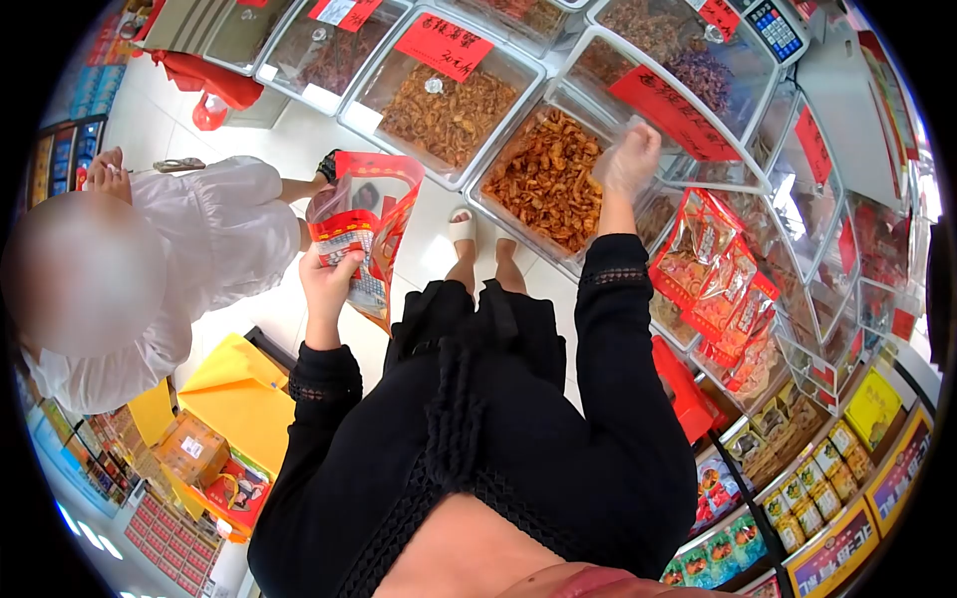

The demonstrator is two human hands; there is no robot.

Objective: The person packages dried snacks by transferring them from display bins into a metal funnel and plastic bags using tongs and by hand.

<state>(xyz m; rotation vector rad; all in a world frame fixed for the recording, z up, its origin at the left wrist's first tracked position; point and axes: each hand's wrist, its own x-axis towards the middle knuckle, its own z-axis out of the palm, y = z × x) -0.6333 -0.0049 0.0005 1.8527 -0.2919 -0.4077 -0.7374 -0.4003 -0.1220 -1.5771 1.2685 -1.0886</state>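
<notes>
My left hand [329, 284] is closed on the lower side of a red and clear plastic snack bag [371, 224]. The top of the bag gapes wide. My right hand [630, 159], in a thin clear plastic glove, is curled into a fist over the right edge of an uncovered bin [478, 202]. Whatever its fingers may hold is hidden. Reddish-brown dried snacks that look like small shrimp [546, 179] fill this bin. A clear lid with a red handwritten sign [678, 112] lies just right of the fist.
Several lidded clear bins surround the uncovered one, including one with a red price sign [444, 45]. Packed red bags [713, 269] hang or lie at right. A scale keypad [776, 30] is at upper right. Another person in white [214, 224] stands left, near a yellow display [234, 384].
</notes>
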